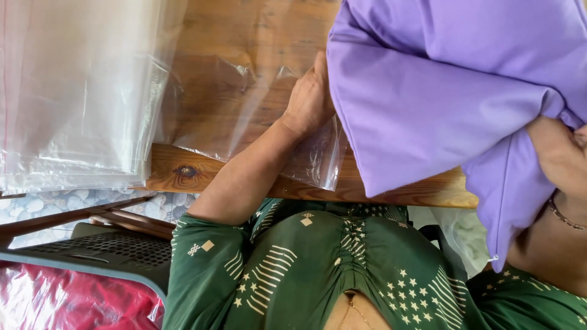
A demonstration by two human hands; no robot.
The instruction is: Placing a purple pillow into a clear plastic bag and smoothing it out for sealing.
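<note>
The purple cloth point(440, 79) is a smooth, plain lilac fabric, folded into a thick bundle that fills the frame from about 12 to 3 o'clock, with a stitched edge hanging down toward 4 o'clock off the front of the wooden table point(244, 30). It lies over the table's near edge and partly on top of a clear plastic bag point(226, 110), which is spread flat and crinkled on the wood near the centre, its lower corner hanging past the table edge at about 6 o'clock of the cloth. The left hand point(309, 101) rests on this bag, back upward, its fingers running under the left fold of the cloth; they are hidden there, so how far they are spread or curled cannot be told. The right hand point(559, 153), at 3 o'clock, is closed on a bunched part of the cloth, fingers clamped together into the fabric, a thin bracelet point(565, 217) on the wrist. At 9 to 11 o'clock a stack of clear bags point(73, 91) lies on the table, well apart from the cloth.
</note>
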